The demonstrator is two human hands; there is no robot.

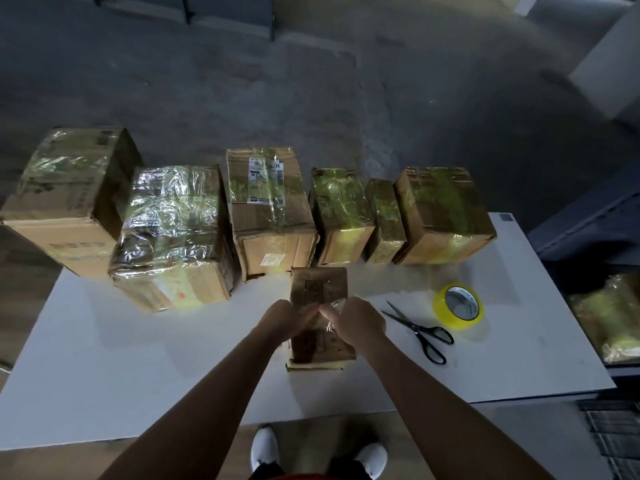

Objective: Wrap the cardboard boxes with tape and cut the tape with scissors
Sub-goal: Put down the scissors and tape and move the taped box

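A small flat cardboard box (318, 289) lies in the middle of the white table (138, 358), long side pointing away from me. Both hands meet over its middle. My left hand (284, 320) and my right hand (356, 323) have curled fingers pinching a crinkled piece of clear tape (334, 308) on the box's top. A roll of yellow tape (459, 306) rests to the right of the box. Black scissors (420, 332) lie open between the box and the roll.
Several taped cardboard boxes (273, 209) stand in a row along the table's far edge, from far left to right. Another wrapped bundle (609, 317) sits off the table at the right. The table's near edge is just above my white shoes.
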